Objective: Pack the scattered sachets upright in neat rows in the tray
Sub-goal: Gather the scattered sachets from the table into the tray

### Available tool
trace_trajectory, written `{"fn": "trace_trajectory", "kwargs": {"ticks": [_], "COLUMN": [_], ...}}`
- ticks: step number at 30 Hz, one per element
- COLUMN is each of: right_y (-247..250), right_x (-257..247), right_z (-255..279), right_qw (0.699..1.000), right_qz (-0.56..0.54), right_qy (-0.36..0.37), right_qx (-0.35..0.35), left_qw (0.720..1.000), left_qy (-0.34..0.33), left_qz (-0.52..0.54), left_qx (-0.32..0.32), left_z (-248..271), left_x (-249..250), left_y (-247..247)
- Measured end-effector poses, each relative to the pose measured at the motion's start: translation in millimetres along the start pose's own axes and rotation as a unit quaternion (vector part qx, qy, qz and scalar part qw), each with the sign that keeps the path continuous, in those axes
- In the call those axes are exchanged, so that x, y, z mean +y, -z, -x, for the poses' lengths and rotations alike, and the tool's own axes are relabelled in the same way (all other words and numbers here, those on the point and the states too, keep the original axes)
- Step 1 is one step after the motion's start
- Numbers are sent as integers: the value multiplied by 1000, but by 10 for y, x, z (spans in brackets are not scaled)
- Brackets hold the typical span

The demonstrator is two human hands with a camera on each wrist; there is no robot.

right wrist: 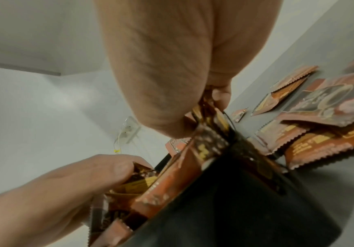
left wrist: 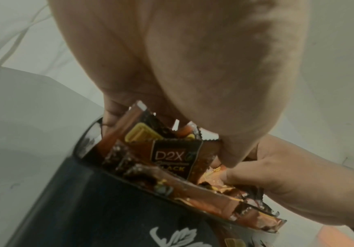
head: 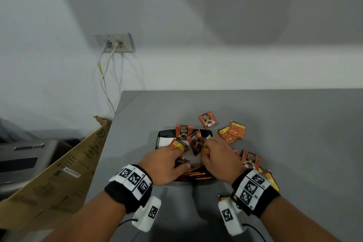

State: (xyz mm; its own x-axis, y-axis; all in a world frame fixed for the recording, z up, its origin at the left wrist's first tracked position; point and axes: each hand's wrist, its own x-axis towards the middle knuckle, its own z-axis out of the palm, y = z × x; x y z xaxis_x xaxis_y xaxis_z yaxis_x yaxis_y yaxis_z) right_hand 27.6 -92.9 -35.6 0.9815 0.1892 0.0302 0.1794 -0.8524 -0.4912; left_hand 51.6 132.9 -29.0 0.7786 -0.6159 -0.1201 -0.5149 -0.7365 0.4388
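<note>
Both my hands are in the black tray [head: 161, 136], working among the sachets.

My left hand [head: 164, 164] curls its fingers onto sachets at the tray's near left; my right hand [head: 220, 156] pinches a sachet edge beside it. Packed sachets [left wrist: 173, 157] stand on edge along the near wall, and a few lean loose farther in. Scattered sachets [head: 233, 129] lie flat to the right of the tray, close by my right wrist. The grey table [head: 294, 143] meets a white wall with a socket [head: 115, 43]; a cardboard box [head: 64, 171] leans at the left.
</note>
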Motion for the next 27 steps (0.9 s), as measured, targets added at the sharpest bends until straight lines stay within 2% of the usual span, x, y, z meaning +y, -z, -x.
{"fn": "trace_trajectory", "kwargs": {"ticks": [2,5,7,11,18,21,23,25,27], "right_y": [-12,-69,-83,-15,40,65,115,165,216], "right_x": [-11,-35,-38,-16,52,20,0,-2,-28], "right_z": [16,83,115,114,131,103,31,-101,-269], "right_qw": [1000,998,998,999,998,999,999,998,996], "right_qz": [-5,48,67,30,44,30,33,57,84], "right_qy": [-2,24,2,-31,-33,-24,-8,14,36], "right_qx": [10,20,15,8,-16,-10,12,27,13], "left_qw": [1000,1000,999,999,1000,1000,999,997,991], "left_qy": [-12,-23,-21,2,-25,5,34,60,82], "left_qz": [5,12,31,40,-3,-4,9,13,7], "left_qx": [4,4,4,10,-18,-28,0,54,107], "left_z": [-9,-19,-27,-51,-69,-88,-138,-265,-442], "left_x": [-8,15,28,-6,-67,-4,12,27,25], "left_y": [-18,-17,8,62,5,85,196,322,387]}}
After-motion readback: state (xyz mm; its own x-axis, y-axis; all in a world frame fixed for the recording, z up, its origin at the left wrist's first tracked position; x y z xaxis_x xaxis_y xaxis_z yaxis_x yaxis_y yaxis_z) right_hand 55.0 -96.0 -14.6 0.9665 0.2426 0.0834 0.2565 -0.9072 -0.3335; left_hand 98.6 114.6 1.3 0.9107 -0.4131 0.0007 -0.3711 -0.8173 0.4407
